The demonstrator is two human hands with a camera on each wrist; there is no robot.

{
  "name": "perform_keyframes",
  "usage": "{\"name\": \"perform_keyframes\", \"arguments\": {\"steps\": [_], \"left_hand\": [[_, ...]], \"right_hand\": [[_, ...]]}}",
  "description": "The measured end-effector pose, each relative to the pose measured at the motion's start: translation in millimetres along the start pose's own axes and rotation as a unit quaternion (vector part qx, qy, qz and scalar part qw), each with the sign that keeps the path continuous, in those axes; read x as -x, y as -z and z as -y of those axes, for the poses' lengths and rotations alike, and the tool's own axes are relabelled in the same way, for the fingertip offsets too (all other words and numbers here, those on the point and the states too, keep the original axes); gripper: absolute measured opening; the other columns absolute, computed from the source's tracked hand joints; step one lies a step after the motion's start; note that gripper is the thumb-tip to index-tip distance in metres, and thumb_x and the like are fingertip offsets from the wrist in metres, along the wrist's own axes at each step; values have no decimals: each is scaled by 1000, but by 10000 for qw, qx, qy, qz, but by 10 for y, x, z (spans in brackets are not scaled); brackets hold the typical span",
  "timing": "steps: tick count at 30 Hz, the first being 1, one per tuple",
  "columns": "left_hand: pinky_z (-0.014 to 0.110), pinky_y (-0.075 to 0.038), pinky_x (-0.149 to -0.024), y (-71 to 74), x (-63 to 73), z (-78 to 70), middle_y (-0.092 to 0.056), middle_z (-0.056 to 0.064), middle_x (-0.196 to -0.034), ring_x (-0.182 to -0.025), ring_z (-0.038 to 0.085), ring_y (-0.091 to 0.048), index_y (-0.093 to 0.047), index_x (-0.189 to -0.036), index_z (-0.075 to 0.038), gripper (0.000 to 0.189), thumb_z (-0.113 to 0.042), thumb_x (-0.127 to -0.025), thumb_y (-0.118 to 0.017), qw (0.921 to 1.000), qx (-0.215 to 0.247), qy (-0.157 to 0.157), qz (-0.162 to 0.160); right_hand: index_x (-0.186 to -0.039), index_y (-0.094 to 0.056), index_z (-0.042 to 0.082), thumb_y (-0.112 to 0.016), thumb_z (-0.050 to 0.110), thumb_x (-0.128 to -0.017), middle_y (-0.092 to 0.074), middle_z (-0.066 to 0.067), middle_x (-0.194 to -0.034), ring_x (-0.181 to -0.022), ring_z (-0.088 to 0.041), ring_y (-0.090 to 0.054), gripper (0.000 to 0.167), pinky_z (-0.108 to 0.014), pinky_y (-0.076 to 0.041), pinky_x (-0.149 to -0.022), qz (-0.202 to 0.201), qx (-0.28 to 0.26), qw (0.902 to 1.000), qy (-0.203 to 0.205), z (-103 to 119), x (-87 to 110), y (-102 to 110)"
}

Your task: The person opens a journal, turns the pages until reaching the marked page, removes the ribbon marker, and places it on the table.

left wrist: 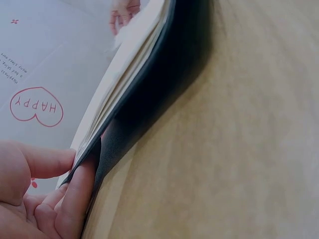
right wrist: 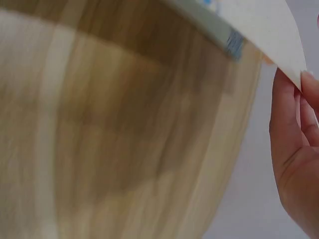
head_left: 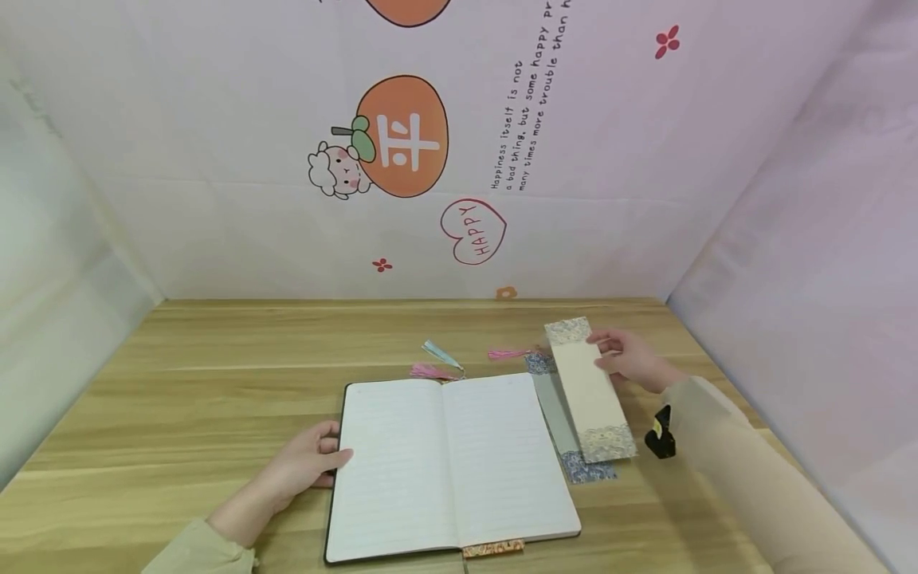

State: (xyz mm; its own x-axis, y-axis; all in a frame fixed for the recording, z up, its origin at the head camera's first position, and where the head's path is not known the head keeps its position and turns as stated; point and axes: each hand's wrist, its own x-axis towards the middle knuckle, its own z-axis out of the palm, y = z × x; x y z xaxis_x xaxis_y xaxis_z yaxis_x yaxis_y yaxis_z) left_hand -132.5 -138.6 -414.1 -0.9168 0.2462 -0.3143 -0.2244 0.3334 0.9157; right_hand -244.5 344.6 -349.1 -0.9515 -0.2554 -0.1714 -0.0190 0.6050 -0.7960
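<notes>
A notebook with a black cover and faintly lined white pages (head_left: 502, 462) lies spread on the table. My left hand (head_left: 307, 464) pinches its left edge, thumb on the page side and fingers beneath the cover; the left wrist view shows this edge raised off the wood. To the right, my right hand (head_left: 631, 359) holds a cream strip (head_left: 588, 383) with floral-patterned ends by its right edge, tilted. Thumb and fingers (right wrist: 286, 99) pinch its edge in the right wrist view. Partly hidden under it is a grey-green strip with blue patterned ends (head_left: 588, 469).
Light blue (head_left: 441, 353) and pink tassels (head_left: 430, 371) lie above the notebook; another pink tassel (head_left: 508, 353) is near the strips. An orange patterned strip (head_left: 493, 548) pokes out below the notebook. A small black object (head_left: 661, 433) is beside my right sleeve. A printed white backdrop (head_left: 272, 239) stands behind.
</notes>
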Motion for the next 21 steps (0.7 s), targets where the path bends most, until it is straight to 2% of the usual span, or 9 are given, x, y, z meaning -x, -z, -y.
{"name": "perform_keyframes", "arguments": {"steps": [5,9,16,21], "left_hand": [[32,-51,-68,-7,8,-10,-67,4,-92,-80,14,-60,-41,-126,9,43,-13,-93,-59,10000,6,10,24],[32,-51,-68,-9,11,-9,-67,4,-91,-80,14,-59,-41,-126,9,43,-13,-93,-59,10000,-7,-13,15],[32,-51,-68,-10,15,-9,-67,4,-91,-79,14,-60,-41,-126,9,43,-13,-93,-59,10000,-17,-26,16],[32,-51,-68,-5,7,2,-67,4,-90,-80,14,-60,-40,-127,9,45,-13,-93,-59,10000,-12,-39,42]], "right_hand": [[-131,-37,-13,-53,-2,-91,-48,-13,-102,-67,-7,-45,45,-26,-45,-56,149,96,9995,-277,-239,62,137],[-131,-36,-14,-52,-3,-91,-50,-13,-103,-69,-7,-47,45,-25,-46,-59,171,154,9990,-393,-371,84,187],[-128,-38,-18,-55,-7,-88,-50,-4,-88,-64,-5,-44,44,-21,-43,-55,94,146,9994,-307,-502,93,181],[-127,-41,-18,-59,-6,-86,-55,-8,-91,-70,-6,-50,46,-22,-48,-60,33,131,9996,-248,-564,74,155]]}}
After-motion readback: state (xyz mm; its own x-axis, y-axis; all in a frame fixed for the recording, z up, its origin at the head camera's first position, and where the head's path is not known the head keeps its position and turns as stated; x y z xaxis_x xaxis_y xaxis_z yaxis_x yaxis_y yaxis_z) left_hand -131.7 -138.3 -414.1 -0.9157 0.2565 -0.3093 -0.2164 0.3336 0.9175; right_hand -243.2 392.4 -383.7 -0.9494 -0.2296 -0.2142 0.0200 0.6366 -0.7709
